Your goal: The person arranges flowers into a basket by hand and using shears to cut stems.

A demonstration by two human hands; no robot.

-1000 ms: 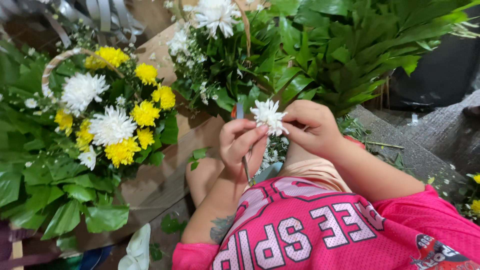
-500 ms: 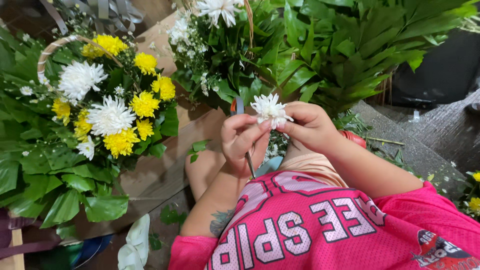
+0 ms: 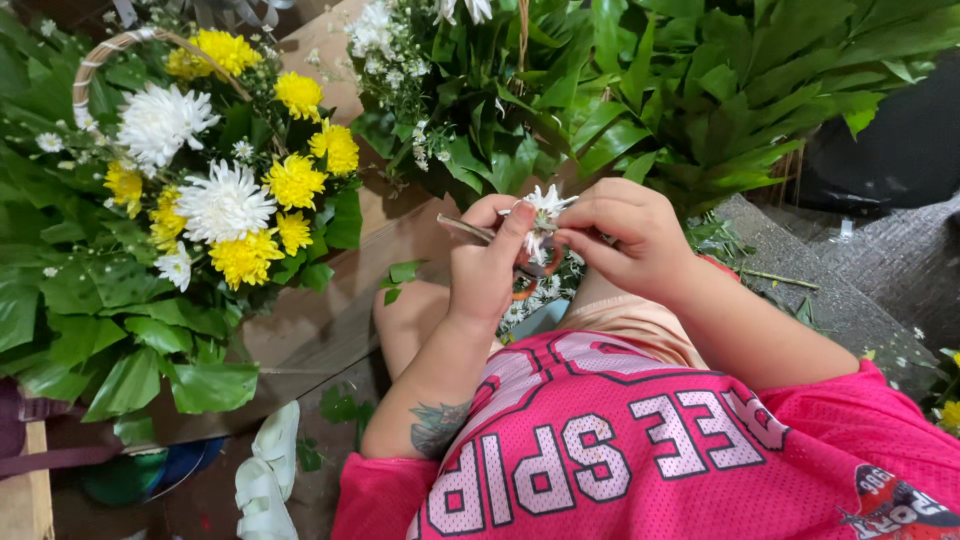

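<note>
My right hand [image 3: 632, 238] pinches a small white chrysanthemum [image 3: 545, 205] just under its head, in front of my chest. My left hand [image 3: 490, 272] is closed beside it, thumb up against the flower. It grips what looks like a pair of scissors [image 3: 466, 229], with a metal blade sticking out to the left and an orange handle loop below the fingers. The flower's stem is hidden between my hands. I am wearing a pink jersey [image 3: 620, 450].
A handled basket arrangement [image 3: 215, 190] of white and yellow chrysanthemums over broad green leaves stands at the left on brown paper [image 3: 320, 320]. A bunch of white flowers [image 3: 430, 80] and fern leaves [image 3: 720, 90] lies ahead. A white cloth [image 3: 265, 480] lies low left.
The flower head has tipped from facing me to side-on. My hands have closed in together, and the metal blade now shows at my left hand.
</note>
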